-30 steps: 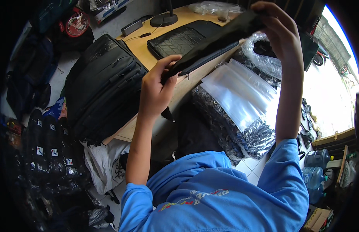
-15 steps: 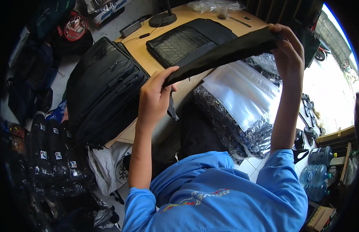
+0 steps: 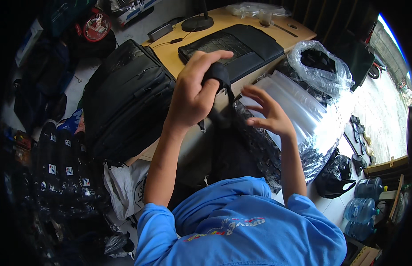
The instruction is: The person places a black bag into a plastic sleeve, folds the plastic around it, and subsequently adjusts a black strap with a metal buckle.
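Note:
My left hand [image 3: 188, 99] is raised in front of the desk, gripping a black fabric strap [image 3: 220, 74] between thumb and fingers. The strap loops over near the thumb, and its loose part hangs down, blurred against the dark background. To its right, my right hand [image 3: 274, 115] has its fingers apart and holds nothing. Beyond the hands a flat black bag piece [image 3: 259, 48] with a quilted panel lies on the desk. Bulky black bags [image 3: 126, 95] stand to the left of my left hand. Clear plastic sheets [image 3: 297, 99] lie behind my right hand on a plastic-wrapped pile.
The wooden desk [image 3: 299, 32] carries a round black stand base [image 3: 197, 23], a small dark box [image 3: 160, 32] and a glass [image 3: 266, 18]. An opened clear bag [image 3: 343, 71] holds black items. Water jugs [image 3: 360, 210] stand at right; plastic-wrapped black goods [image 3: 59, 177] fill the left.
The strip was stretched between both hands; my right hand has let go and come down and left. The strip now hangs bunched from my left hand, which has shifted slightly right.

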Motion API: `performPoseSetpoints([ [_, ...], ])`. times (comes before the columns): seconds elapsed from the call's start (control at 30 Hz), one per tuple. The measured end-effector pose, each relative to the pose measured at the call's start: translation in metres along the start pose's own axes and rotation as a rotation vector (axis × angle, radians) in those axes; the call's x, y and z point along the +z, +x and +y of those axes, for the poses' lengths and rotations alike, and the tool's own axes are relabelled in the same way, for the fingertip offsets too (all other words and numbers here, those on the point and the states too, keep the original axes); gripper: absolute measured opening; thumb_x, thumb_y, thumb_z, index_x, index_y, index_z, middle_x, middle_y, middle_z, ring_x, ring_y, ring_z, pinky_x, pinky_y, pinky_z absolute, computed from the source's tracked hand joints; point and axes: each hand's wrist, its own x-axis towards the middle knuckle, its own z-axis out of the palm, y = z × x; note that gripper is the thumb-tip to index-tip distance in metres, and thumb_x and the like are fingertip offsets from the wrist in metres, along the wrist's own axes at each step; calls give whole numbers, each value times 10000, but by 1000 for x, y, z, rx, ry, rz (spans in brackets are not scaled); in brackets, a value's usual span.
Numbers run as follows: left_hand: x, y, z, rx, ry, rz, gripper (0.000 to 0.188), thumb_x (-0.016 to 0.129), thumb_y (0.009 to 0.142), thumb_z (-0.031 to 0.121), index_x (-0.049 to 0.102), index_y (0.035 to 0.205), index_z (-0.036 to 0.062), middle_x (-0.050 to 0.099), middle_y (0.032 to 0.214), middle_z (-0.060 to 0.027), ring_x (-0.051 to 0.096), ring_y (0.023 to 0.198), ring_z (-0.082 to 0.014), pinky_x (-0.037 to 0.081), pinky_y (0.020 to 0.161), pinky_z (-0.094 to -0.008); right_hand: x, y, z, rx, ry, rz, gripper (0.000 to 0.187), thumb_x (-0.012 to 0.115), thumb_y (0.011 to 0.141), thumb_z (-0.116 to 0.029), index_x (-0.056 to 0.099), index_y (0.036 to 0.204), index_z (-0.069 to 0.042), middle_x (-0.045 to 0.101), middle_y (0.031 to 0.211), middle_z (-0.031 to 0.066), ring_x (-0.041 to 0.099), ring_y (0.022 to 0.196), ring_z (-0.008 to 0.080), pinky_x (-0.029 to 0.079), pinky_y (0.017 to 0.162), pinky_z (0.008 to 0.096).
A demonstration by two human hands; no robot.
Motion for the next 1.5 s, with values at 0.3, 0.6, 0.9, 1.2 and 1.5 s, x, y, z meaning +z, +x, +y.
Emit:
performPoseSetpoints([
  [0.3, -15, -14, -3, -17, 141, 20, 604, 459, 713, 9, 367, 1310, -12, 531, 1053, -237, 544, 941, -358, 432, 865, -405, 71, 79, -68, -318, -265, 121, 775, 571, 687, 22, 240, 1387, -9, 573, 1084, 232, 588, 965, 365, 445, 873, 377],
  [0.6, 9, -36, -12, -227, -275, 104, 832, 606, 692, -15, 191, 1410, 33, 517, 1005, -94, 559, 867, -153, 458, 735, -266, 71, 78, -70, -304, 105, 266, 438, 389, 736, 38, 551, 1140, -5, 594, 989, 140, 577, 948, 226, 441, 841, 301],
  [0.9, 45, -42, -21, -203, -661, 56, 876, 662, 743, 39, 104, 1417, 18, 482, 1179, -134, 523, 1070, -174, 442, 845, -259, 60, 69, -80, -279, 292, 227, 402, 333, 729, -21, 573, 1050, 13, 586, 953, 76, 548, 872, 118, 432, 794, 229],
  [1.2, 61, -71, -33, -551, -955, -276, 190, 635, 838, 113, 626, 940, -46, 664, 821, -129, 648, 776, -197, 515, 746, -321, 40, 57, -57, -298, 931, 13, 235, 477, 852, -193, 500, 976, 6, 426, 970, 92, 471, 845, 168, 411, 783, 294],
  [1.5, 93, -82, -27, -729, -1105, -297, 209, 605, 876, 150, 615, 993, -23, 661, 845, -83, 640, 746, -141, 517, 685, -258, -9, 37, -25, -194, 1165, 276, 194, 444, 869, -166, 514, 966, -13, 493, 954, 90, 497, 891, 199, 421, 812, 304],
])
